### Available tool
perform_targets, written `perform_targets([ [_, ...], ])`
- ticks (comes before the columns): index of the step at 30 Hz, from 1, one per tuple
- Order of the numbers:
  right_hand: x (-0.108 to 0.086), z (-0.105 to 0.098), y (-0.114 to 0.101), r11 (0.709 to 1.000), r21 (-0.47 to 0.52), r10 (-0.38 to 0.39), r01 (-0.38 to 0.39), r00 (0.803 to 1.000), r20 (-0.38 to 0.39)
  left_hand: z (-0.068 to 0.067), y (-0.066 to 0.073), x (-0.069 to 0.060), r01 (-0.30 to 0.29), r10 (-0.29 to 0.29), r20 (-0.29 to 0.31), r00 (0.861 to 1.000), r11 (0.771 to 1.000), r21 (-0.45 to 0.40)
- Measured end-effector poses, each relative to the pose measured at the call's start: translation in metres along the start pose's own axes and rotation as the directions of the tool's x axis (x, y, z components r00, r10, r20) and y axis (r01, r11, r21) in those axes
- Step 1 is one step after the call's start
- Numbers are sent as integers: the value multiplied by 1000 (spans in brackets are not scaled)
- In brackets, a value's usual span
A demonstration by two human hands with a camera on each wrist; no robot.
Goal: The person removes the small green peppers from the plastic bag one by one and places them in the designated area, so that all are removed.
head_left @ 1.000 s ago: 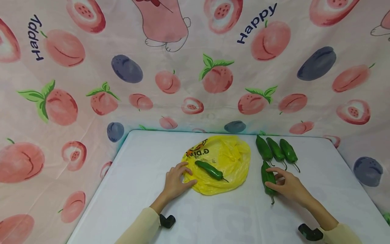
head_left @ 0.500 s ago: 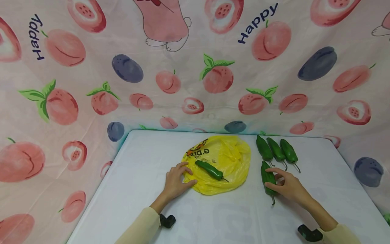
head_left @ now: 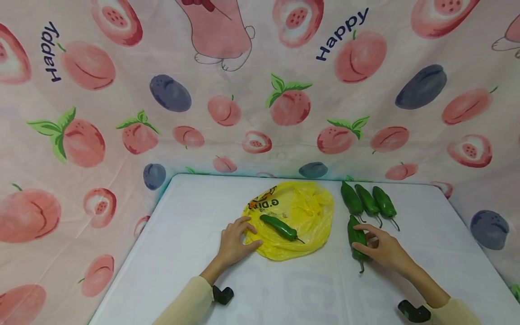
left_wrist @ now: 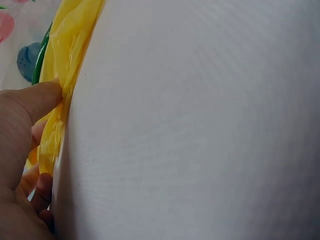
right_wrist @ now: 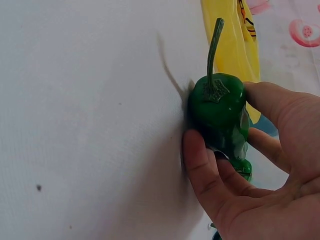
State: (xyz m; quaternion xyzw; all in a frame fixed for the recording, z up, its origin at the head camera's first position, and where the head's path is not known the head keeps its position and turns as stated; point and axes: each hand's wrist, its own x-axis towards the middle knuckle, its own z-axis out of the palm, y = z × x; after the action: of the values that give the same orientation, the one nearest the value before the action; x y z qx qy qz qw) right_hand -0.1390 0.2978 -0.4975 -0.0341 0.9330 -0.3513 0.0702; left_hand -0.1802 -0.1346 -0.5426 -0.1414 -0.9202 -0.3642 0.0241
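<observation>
A crumpled yellow plastic bag (head_left: 310, 225) with dark printing lies flat on the white table, and one green pepper (head_left: 279, 227) rests on top of it. My left hand (head_left: 235, 241) holds the bag's left edge; in the left wrist view its thumb (left_wrist: 47, 97) presses the yellow film, with the other fingers partly hidden behind it. To the right of the bag, my right hand (head_left: 383, 246) grips another green pepper (right_wrist: 217, 107) between thumb and fingers. That pepper lies on the table, its stem towards the near side.
Three more green peppers (head_left: 367, 198) lie side by side beyond the right hand, close to the table's far edge. A fruit-print cloth (head_left: 260, 90) hangs behind and beside the white table (head_left: 300, 293). Black wrist devices (head_left: 223, 295) sit at both cuffs.
</observation>
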Motion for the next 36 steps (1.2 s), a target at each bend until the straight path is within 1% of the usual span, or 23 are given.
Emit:
perform_targets([
  [6,0,-1,1,1000,0,-19,19,1000,9,0,0,1,-4,4,-4,1000,1000,3],
  [15,-1,-4,1,999,37,-5,4,999,41,1,0,1,-6,6,-4,1000,1000,1],
  [19,-2,-6,0,999,35,-7,5,999,47,1,0,1,-6,6,-4,1000,1000,2],
  [24,-4,-10,0,1000,12,-27,26,998,60,1,-2,1,-6,6,-3,1000,1000,2],
  [29,-7,-17,-2,998,-7,-66,67,995,80,1,-1,0,-2,2,-4,1000,1000,-5],
  [34,-8,-28,-8,992,-72,-95,101,992,80,1,-1,-1,-3,3,-4,1000,1000,-9],
  [36,-8,-31,-10,991,-88,-96,102,993,72,1,-1,-1,-5,5,-5,1000,1000,-11],
])
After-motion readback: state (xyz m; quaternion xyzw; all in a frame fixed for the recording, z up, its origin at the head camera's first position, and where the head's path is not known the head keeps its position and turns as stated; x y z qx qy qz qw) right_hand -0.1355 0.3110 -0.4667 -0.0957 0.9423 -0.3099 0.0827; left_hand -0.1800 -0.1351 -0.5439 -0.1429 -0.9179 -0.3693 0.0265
